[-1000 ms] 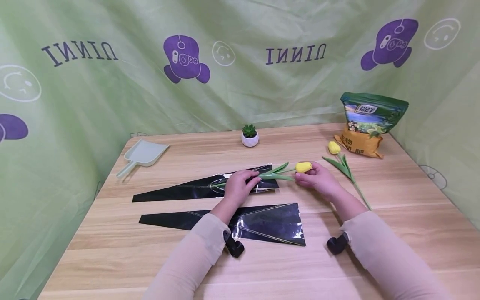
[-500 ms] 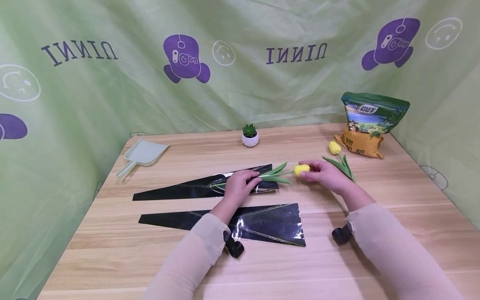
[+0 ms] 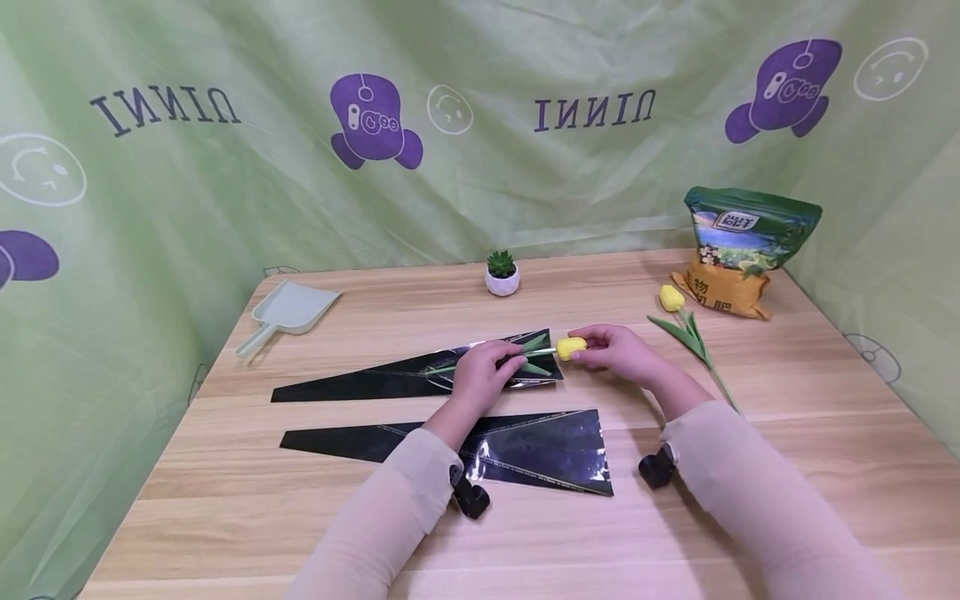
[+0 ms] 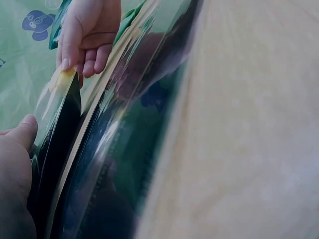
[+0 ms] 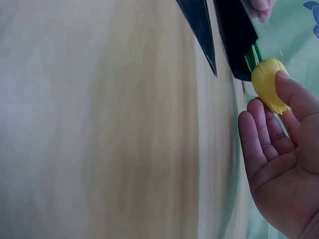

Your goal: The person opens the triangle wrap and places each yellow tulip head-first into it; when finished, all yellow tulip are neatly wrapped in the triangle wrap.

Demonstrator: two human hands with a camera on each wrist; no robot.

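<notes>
The right hand [image 3: 618,354] pinches the yellow head of a tulip [image 3: 572,348] at the wide right end of the upper black sleeve [image 3: 360,382]. In the right wrist view, thumb and fingers of the right hand [image 5: 284,164] hold the yellow bloom [image 5: 266,82] just outside the sleeve's edge. The tulip's stem and green leaves lie within the sleeve. The left hand [image 3: 480,375] grips this sleeve near its mouth, thumb on top; its other fingers are partly hidden. A second black sleeve [image 3: 540,450] lies flat nearer the person, beneath the left forearm.
Another yellow tulip [image 3: 671,298] lies to the right, beside a green and orange bag [image 3: 731,275]. A small potted succulent [image 3: 502,279] stands at the table's back, and a pale dustpan [image 3: 295,307] lies at the back left. A green curtain [image 3: 487,183] hangs behind.
The right hand has moved left with the tulip, whose leaves have gone from beyond the sleeve's mouth to inside it. The left hand has stayed nearly in place.
</notes>
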